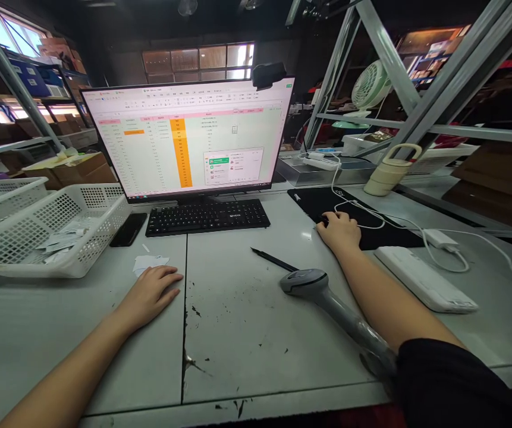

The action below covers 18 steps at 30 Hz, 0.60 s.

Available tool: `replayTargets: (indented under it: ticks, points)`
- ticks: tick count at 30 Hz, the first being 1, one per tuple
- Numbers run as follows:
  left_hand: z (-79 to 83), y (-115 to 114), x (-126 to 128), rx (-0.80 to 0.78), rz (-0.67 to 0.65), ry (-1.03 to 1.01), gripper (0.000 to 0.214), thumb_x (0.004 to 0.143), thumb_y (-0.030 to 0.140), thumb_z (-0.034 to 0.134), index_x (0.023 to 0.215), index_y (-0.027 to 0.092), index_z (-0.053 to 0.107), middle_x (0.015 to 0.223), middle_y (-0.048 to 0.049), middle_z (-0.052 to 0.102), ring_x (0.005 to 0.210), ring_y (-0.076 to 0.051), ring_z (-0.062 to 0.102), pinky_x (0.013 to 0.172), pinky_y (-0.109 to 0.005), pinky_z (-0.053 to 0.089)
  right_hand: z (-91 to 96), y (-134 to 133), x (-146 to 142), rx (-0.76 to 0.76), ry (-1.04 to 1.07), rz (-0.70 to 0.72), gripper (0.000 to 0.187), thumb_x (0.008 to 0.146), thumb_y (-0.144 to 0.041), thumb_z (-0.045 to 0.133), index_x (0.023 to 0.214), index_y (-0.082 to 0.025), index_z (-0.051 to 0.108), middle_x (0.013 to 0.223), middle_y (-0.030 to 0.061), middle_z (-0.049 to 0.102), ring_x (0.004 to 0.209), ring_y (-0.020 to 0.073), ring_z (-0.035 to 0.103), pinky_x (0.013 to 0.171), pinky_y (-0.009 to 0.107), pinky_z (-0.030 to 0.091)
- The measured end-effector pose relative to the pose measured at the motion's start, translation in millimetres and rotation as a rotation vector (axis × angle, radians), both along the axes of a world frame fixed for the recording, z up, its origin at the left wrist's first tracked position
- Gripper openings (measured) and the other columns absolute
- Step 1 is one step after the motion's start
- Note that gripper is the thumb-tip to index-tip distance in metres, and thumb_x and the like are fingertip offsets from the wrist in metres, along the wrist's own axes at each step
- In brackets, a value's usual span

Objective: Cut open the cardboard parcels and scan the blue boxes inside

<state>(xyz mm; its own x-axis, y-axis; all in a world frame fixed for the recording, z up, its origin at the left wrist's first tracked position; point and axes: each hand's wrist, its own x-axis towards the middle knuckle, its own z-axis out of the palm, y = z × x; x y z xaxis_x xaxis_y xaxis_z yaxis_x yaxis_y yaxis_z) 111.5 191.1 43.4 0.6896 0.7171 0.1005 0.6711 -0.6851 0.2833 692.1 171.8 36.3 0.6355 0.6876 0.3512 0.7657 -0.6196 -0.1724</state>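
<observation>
My left hand (pixel 152 292) lies flat on the grey table (pixel 229 333), fingers stretched out, holding nothing, just below some small paper slips (pixel 148 263). My right hand (pixel 339 230) rests curled over a black mouse (pixel 324 221) at the edge of a black mouse pad (pixel 327 202). Between my forearms lies a grey barcode scanner (pixel 322 294) and a black pen (pixel 273 259). A black keyboard (pixel 206 216) sits before a monitor (pixel 188 142) showing a spreadsheet.
White mesh baskets (pixel 50 229) with paper slips stand at left, a black phone (pixel 128 229) beside them. A white flat device (pixel 423 278) with cables lies at right. A beige flask (pixel 389 169), a fan (pixel 369 86) and metal shelf struts stand behind.
</observation>
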Motion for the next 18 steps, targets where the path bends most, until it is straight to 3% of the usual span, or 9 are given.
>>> replayTargets:
  ticks: [8,18]
  points:
    - [6.3,-3.3,5.0,-0.033,0.008,0.012,0.036,0.107,0.033,0.054,0.139,0.026,0.068,0.149,-0.0103,0.063,0.140,-0.032,0.057,0.124,-0.064,0.041,11.2,-2.7,-7.3,-0.042,0.055,0.057,0.057,0.105,-0.041,0.042,0.150,-0.015,0.062,0.155,0.0227,0.052,0.127,0.0393,0.057,0.101,0.048,0.048]
    - [19.5,-10.6,11.9,-0.043,0.015,0.006,0.034,0.105,0.029,0.062,0.139,0.024,0.068,0.147,-0.0121,0.064,0.140,-0.031,0.057,0.125,-0.061,0.039,21.3,0.5,-10.7,-0.145,0.122,0.080,0.074,0.105,-0.059,0.024,0.155,-0.015,0.058,0.163,0.0236,0.044,0.140,0.0428,0.053,0.105,0.053,0.049]
